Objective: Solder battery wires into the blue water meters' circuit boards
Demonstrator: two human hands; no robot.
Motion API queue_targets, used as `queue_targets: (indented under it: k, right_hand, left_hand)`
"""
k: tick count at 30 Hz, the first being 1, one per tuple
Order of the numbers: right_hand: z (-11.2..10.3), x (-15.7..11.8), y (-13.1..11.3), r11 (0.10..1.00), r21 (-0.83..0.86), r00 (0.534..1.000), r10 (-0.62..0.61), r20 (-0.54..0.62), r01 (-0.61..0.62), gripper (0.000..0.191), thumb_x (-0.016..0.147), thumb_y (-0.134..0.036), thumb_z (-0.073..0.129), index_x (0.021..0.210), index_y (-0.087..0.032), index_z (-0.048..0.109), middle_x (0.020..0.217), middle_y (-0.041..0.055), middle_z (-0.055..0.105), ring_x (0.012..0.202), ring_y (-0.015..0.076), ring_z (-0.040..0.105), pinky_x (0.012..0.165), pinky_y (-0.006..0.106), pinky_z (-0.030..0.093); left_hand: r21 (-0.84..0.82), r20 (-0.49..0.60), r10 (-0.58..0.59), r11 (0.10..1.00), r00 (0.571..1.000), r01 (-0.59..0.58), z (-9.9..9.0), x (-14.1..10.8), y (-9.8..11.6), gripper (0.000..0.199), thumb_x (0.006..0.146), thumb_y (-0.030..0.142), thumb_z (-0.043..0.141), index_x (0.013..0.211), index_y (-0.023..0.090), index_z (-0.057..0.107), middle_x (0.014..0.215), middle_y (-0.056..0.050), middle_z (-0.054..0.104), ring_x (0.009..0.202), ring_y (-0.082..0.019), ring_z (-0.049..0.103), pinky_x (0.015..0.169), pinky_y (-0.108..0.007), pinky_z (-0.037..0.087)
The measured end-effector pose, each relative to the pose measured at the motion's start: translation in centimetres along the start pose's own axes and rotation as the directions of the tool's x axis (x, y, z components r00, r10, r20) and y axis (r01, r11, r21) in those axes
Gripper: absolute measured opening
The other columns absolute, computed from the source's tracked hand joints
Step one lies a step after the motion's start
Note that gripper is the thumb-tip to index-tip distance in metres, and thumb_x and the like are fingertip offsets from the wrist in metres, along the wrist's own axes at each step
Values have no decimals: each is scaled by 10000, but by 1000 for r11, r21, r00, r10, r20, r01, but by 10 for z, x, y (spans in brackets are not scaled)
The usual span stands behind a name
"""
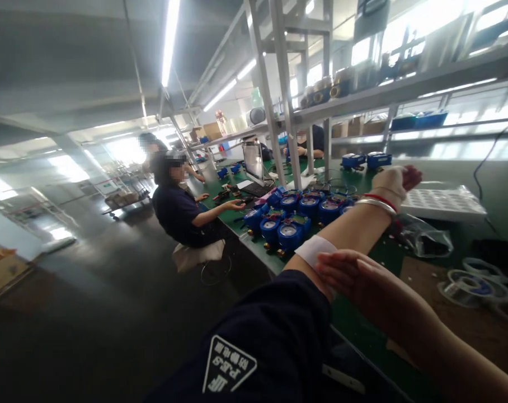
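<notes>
My left arm reaches across the workbench, with a red cord and a silver bangle at the wrist. Beyond a group of blue meters [294, 229], my left hand [396, 180] is raised, its fingers loosely extended and nothing visible in them. A white patch [316, 251] wraps my left forearm just past the dark sleeve. My right hand [342, 271] lies against that forearm at the patch's edge, fingers together and stretched out flat; its thumb is hidden. The meters, with round dials and brass fittings, stand in rows to the left of my forearm.
A white slotted tray [442, 204], a clear plastic bag [430, 238] and a wire spool [467, 286] lie on the right. Metal shelf posts [285, 112] rise from the bench. Co-workers sit along its left and far sides. Two more blue meters [365, 161] stand behind.
</notes>
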State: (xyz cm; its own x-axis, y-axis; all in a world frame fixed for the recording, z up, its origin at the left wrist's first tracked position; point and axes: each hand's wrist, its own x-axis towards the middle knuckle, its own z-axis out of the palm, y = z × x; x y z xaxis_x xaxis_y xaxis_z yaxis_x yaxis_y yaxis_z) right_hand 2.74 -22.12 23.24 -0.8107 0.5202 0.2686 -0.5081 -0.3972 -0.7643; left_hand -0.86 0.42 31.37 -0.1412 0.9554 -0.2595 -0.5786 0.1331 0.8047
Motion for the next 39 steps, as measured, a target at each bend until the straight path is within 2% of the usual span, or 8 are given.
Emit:
queue_targets:
  k: [4,8,16,22,25,28,33,39]
  right_hand:
    - [10,-7,7,999,-29,998,47,45,-45,256,930,-274,497,1102,-193,669,1218,92,632,1168,209,564,1033,331,423]
    - [10,-7,17,998,-19,998,58,7,-58,215,919,-258,526,1056,-192,678,1184,84,651,1117,189,597,1003,312,439]
    - [-22,-17,40,988,27,984,156,-92,-154,189,886,-302,575,931,-146,671,978,88,701,910,158,658,883,284,487]
    - [-18,-17,4,980,-134,987,137,-88,-148,224,886,-314,566,772,-138,645,731,44,658,676,119,620,658,208,494]
    - [2,-5,-10,995,-77,997,71,5,-70,232,885,-357,558,853,-154,666,876,69,702,813,161,664,791,275,515]
    - [10,3,-4,995,23,995,94,-15,-94,270,903,-379,529,1014,-172,662,1111,80,681,1028,186,642,944,335,476]
    - [-11,-7,16,994,57,995,95,-35,-93,247,911,-335,531,1073,-189,647,1226,77,630,1135,193,591,1000,341,439]
    - [-38,-23,6,977,-123,980,159,-123,-174,221,913,-302,531,1006,-148,660,1047,97,692,998,189,647,918,318,486]
  left_hand:
    - [-119,65,-26,992,998,34,-17,23,-2,281,927,104,387,796,97,635,1108,-126,656,1033,-129,634,880,-259,510]
    - [-200,72,-19,979,997,33,-30,36,0,310,864,73,369,649,79,592,1196,-102,631,1167,-178,572,892,-272,488]
    - [-223,125,-40,972,991,68,-36,37,2,318,858,58,408,1122,61,586,1353,-138,518,1251,-183,502,959,-262,470]
    - [-215,127,-54,973,990,81,-37,31,-2,412,886,53,373,1278,90,493,1366,-125,507,1259,-152,493,977,-230,465]
    - [-207,129,-70,974,989,96,-32,25,-9,414,890,51,365,1289,69,477,1361,-133,507,1272,-152,477,989,-226,453]
    - [-196,150,-81,975,985,110,-28,20,-16,399,887,57,376,1267,48,496,1344,-143,521,1269,-168,480,996,-244,453]
    - [-177,144,-91,977,985,116,-33,21,-21,392,878,50,373,1241,50,521,1327,-150,533,1257,-176,495,981,-261,474]
    - [-176,129,-107,976,986,129,-36,25,-23,380,870,52,376,1206,52,553,1287,-142,562,1204,-183,543,917,-263,503]
